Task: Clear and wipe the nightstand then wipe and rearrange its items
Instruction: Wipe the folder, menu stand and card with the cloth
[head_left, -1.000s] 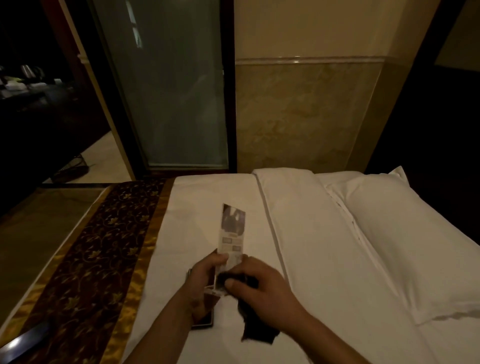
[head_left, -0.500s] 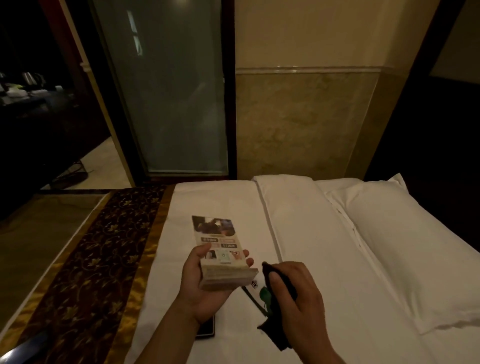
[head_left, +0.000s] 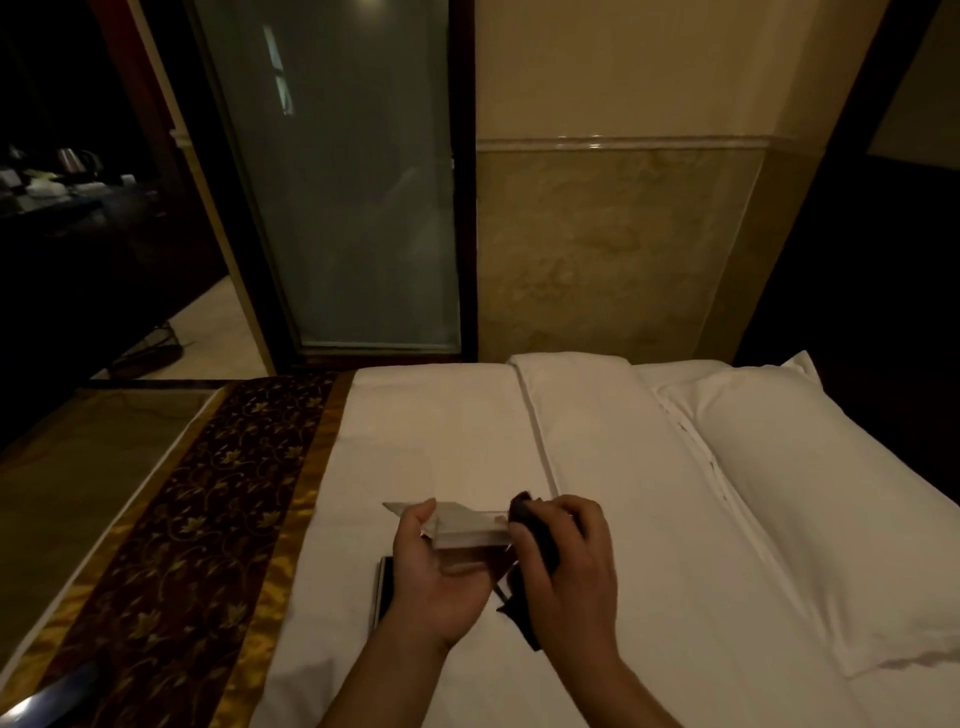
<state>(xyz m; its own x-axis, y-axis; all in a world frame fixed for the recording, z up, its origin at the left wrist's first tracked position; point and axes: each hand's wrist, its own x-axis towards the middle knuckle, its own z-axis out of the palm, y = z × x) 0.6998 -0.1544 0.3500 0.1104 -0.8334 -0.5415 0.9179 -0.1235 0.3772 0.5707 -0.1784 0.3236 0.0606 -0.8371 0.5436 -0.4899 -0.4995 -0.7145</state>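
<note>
Above the white bed (head_left: 613, 447), my left hand (head_left: 436, 577) holds a folded card stand (head_left: 467, 525), tipped nearly flat so only its pale edges show. My right hand (head_left: 566, 561) grips a dark cloth (head_left: 535, 540) and presses it against the card's right end. A dark phone (head_left: 383, 587) lies on the sheet just under my left hand, mostly hidden by it. The nightstand is out of view.
A white pillow (head_left: 810, 499) lies at the right of the bed. A brown and gold bed runner (head_left: 192, 519) crosses the bed on the left. Beyond the bed stand a frosted glass door (head_left: 337, 197) and a marble wall (head_left: 613, 244).
My left hand has tipped the card from printed face up to nearly edge-on. My right hand has brought the cloth up against the card's right end.
</note>
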